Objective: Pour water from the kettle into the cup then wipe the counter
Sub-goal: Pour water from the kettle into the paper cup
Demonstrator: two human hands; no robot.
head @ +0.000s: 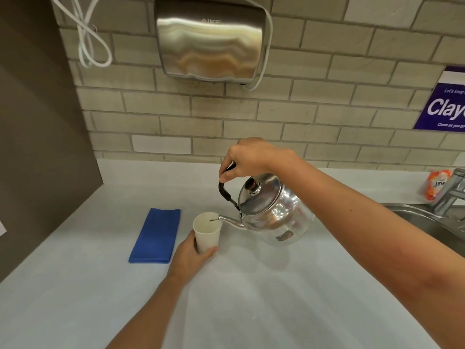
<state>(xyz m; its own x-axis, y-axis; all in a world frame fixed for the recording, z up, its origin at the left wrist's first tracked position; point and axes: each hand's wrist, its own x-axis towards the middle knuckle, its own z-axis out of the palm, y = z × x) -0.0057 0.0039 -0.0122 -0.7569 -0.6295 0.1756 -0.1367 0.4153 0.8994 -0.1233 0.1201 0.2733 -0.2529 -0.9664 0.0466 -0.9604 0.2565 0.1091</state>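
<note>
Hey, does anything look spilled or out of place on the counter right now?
Nothing stands out. The kettle is tilted on purpose, its spout over the cup, and the counter shows no puddle. The blue cloth lies folded flat, left of the cup.

Two bare, sleeveless forearms

The hand dryer (pixel 210 39) is showing "AIKE"; right of it, the purple sign (pixel 444 104) is reading "Clay", cut off, and "Clean as you go".

Beige brick wall (pixel 314 117) carries a steel, probably hand-drying, unit (pixel 210 39).
</note>
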